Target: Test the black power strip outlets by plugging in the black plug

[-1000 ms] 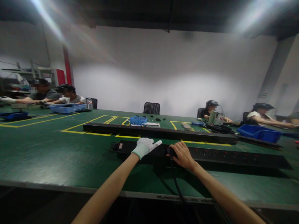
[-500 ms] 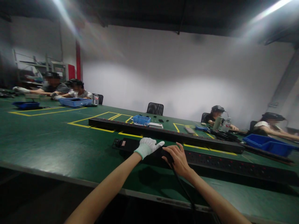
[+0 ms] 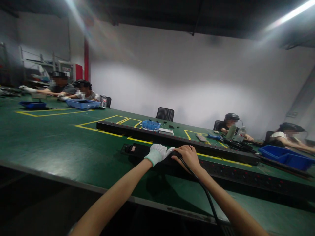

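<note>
A long black power strip lies across the green table in front of me. My left hand, in a white glove, rests on the strip's left part with fingers curled and thumb out. Beside it, my bare right hand is closed on a black plug at the strip's top face. The plug's black cable runs back along my right forearm and off the near table edge. The plug itself is mostly hidden under my fingers.
A second long black power strip lies behind the first, along yellow floor-tape lines. A small blue tray and white box stand beyond it. Blue bins sit at right and far left. Other people sit working at both far sides; an empty chair stands opposite.
My right hand has shifted left along the strip toward my gloved hand and closed over the plug, with the cable now draped along my forearm. The view has tilted and swung slightly right.
</note>
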Available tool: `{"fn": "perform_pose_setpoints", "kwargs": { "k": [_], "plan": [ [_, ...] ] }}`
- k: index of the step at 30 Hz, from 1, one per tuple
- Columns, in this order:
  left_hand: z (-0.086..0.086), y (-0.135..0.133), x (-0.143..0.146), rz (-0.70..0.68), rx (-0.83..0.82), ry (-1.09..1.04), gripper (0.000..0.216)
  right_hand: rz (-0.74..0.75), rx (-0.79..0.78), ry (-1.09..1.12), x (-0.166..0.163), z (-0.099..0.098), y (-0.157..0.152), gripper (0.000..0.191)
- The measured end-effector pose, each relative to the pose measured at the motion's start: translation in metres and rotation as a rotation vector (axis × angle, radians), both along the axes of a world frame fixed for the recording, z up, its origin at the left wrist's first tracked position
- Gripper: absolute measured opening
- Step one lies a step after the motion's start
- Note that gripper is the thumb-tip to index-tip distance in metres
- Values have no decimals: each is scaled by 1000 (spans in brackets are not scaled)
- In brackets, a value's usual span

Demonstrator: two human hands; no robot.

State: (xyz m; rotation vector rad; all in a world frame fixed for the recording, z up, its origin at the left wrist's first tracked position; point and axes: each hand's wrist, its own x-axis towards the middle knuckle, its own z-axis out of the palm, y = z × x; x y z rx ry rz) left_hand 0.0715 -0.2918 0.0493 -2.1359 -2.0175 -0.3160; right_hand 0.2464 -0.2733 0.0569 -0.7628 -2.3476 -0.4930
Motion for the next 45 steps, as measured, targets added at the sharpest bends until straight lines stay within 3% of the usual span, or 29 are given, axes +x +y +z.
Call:
{"fn": "perform_pose_setpoints", "kwargs": {
  "k": [3,7,11,15,26,38,45],
  "plan": [
    [1,-1,0,-30,-5,15,61,-53,60,5,-10,-9,-14,21],
    [0,-3,-2,-59,-2,24,58,-45,186,40,-14,-35,-28,32],
    [-1,-8,-3,-70,6,23,59,42,283,53,-6,-50,-20,36],
    [0,-9,-2,-68,12,21,59,145,317,12,2,-51,-2,34],
    [-3,-3,-3,-41,38,57,57,191,159,39,5,-60,5,44],
    [-12,3,-9,-160,62,167,42,278,44,-64,6,-53,5,62],
    [-15,9,-8,-125,123,139,55,250,-19,-57,9,-47,7,67]
  ]
}}
